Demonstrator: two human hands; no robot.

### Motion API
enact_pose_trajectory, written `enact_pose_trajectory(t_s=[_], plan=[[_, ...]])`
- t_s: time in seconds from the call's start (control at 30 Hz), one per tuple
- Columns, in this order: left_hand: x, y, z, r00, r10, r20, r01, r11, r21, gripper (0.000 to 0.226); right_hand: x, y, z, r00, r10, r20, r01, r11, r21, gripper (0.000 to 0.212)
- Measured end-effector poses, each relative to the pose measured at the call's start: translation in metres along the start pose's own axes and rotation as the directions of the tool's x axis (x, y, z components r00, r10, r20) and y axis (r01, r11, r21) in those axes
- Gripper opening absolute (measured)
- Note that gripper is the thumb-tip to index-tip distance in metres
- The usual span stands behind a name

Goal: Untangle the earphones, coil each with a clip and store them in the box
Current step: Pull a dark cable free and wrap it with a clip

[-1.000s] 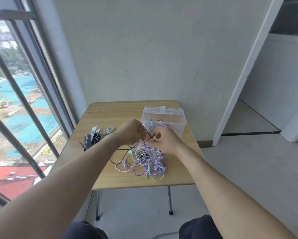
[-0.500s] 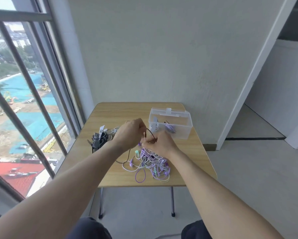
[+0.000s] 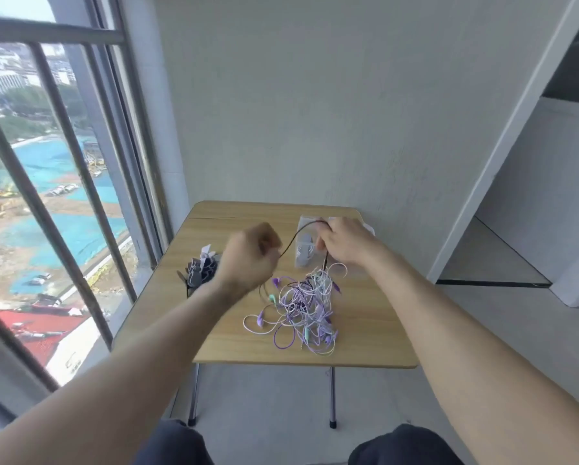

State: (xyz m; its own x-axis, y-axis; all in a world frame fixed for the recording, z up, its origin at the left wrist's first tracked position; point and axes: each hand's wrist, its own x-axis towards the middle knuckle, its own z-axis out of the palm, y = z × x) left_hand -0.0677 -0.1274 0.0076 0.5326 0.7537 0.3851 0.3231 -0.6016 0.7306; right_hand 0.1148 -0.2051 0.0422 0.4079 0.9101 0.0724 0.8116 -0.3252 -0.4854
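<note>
Both hands raised above table [image 3: 365,330]. Left hand [image 3: 251,256] and right hand [image 3: 345,245] each grip black cable [image 3: 293,238]. Tangle [image 3: 303,310] near front edge, box [image 3: 306,253] behind, clips [image 3: 200,271] at left edge.

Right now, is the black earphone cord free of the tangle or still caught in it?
Still caught: the black cord arcs between left hand and right hand, then drops into the tangle.

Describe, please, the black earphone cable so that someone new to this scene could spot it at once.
Start at the wooden table by the window, then find the tangle of earphones at its middle. Above it the black cable arches between the left hand and right hand: the only dark strand raised off the table.
</note>
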Motion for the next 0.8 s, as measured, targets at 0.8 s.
enact_pose_trajectory(t_s=[0.8], plan=[[-0.005,-0.017,0.050,0.967,-0.151,0.206,0.106,0.972,0.211,0.036,-0.012,-0.064,-0.080,0.996,0.089,-0.023,-0.046,0.690,0.722,0.089]])
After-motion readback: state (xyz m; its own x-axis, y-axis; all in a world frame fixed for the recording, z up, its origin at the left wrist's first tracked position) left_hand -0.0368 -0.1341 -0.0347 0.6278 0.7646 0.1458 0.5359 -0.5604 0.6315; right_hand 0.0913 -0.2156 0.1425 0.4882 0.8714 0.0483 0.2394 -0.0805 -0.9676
